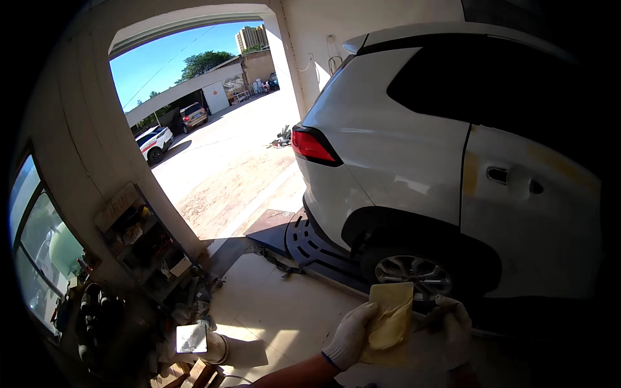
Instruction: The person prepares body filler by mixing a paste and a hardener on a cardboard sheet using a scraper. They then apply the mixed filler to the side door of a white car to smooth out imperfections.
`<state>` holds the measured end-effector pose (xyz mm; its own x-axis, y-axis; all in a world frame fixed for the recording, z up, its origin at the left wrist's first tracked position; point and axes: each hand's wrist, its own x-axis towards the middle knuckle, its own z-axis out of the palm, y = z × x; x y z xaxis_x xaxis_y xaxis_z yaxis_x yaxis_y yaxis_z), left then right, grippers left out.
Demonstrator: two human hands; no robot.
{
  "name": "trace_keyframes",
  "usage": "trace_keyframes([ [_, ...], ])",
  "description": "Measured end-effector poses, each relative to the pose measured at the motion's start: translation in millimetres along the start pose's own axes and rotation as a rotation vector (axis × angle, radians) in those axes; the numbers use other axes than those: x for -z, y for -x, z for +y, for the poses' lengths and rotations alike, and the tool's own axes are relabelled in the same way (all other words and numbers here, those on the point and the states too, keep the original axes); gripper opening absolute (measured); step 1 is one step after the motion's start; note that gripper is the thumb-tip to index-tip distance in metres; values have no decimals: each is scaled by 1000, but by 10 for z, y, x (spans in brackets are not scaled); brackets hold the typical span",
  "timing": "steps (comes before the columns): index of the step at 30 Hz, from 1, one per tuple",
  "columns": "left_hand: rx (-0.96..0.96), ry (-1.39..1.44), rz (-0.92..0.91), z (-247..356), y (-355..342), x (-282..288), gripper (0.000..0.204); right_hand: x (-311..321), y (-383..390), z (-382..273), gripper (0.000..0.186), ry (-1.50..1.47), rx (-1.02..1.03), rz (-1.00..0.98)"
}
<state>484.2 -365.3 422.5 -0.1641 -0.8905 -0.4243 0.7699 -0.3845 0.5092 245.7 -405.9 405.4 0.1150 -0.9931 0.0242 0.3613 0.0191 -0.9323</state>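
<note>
My left hand, in a white knit glove, is closed on the edge of a flat yellowish board. A smooth mound of pale yellow putty lies on the board's face. To the right of it, my right hand, also gloved, is closed on a thin scraper; deep shadow hides most of this tool. Beyond both hands stands a white car with yellowish patches on its side door. A dark opening shows at the door handle area.
The car's rear wheel is just past my hands, beside a dark slotted platform. At left, a cluttered shelf leans near the wall. A bucket with a pale square sheet stands lower left. A wide doorway opens onto a sunlit yard.
</note>
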Motion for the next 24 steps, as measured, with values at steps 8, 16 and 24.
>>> trace_keyframes([
  [8, -86, 39, -123, 592, -864, -40, 50, 158, -569, 259, 38, 491, -417, -180],
  [16, 149, 35, -207, 974, -2103, 431, 46, -444, -1579, 484, 45, -551, -201, 168],
  [24, 217, -109, -171, 1683, -2646, 170, 37, -939, -2086, 449, 34, 386, -69, 450],
])
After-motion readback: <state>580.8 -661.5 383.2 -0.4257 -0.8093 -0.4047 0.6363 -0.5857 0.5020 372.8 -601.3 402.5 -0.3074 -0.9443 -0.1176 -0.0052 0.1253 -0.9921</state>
